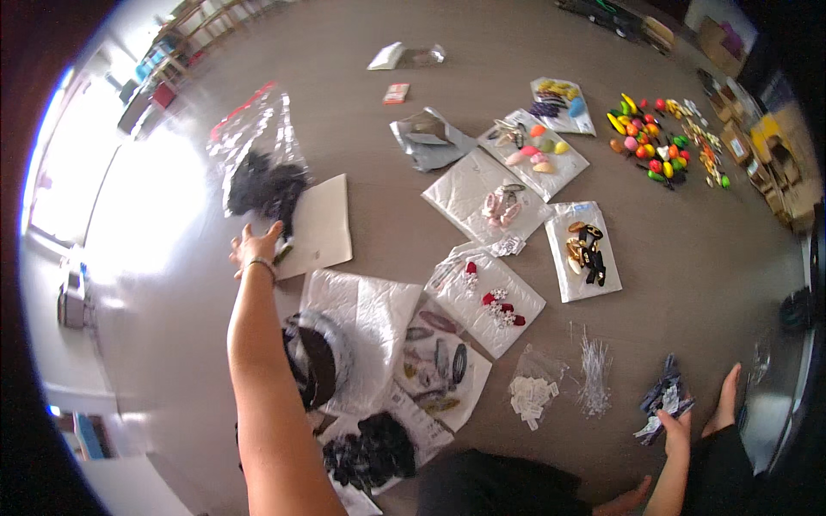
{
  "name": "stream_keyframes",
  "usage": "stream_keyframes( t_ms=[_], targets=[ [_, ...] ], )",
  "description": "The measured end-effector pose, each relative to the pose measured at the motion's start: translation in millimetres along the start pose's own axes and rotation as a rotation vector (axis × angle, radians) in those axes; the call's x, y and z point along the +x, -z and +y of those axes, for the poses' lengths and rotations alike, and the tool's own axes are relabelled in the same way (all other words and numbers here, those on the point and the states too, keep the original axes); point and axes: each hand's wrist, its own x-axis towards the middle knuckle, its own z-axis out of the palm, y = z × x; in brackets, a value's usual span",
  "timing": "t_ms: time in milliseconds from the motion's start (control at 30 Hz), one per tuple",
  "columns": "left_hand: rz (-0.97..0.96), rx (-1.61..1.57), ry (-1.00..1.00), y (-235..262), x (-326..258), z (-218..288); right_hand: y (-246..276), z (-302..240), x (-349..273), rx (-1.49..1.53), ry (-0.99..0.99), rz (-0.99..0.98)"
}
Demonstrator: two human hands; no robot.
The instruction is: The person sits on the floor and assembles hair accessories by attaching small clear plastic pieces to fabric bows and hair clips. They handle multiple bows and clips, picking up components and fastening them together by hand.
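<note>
Left hand (252, 248), fingers spread wide, is by the black bundle (268, 182) just beyond it (light and squashy, I'd say; best scooped mid-clump)! Right hand (674, 425) pinches the near end of dark strips (668, 378), probably floppy, best kept bunched.

A navy bundle (658, 393) with white tags (670, 398) lay at lower right; at upper left, black tangled material (267, 183) bunched at one end of a clear, red-edged plastic bag (267, 125).
</note>
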Motion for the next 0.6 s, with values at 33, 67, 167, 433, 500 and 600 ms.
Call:
stream_keyframes(
  t_ms=[33, 67, 167, 433, 500, 600],
  targets=[
    [-0.044, 0.064, -0.016, -9, 7, 5, 1, 0, -1, -0.011, 0.021, 0.007],
    [-0.087, 0.078, -0.037, -19, 10, 10, 0, 0, 0, -0.021, 0.049, 0.014],
    [-0.022, 0.201, -0.062, -35, 7, 14, 0, -1, -1, -0.017, 0.127, -0.030],
    [0.173, 0.323, -0.178, -41, -27, 1, -12, -12, -4, -0.059, 0.180, -0.033],
    [0.203, 0.328, -0.209, -45, -30, -9, -13, -12, -5, -0.040, 0.191, -0.043],
    [0.287, 0.232, -0.207, -40, -25, -24, -14, -10, -6, -0.088, 0.184, 0.033]
  ],
)
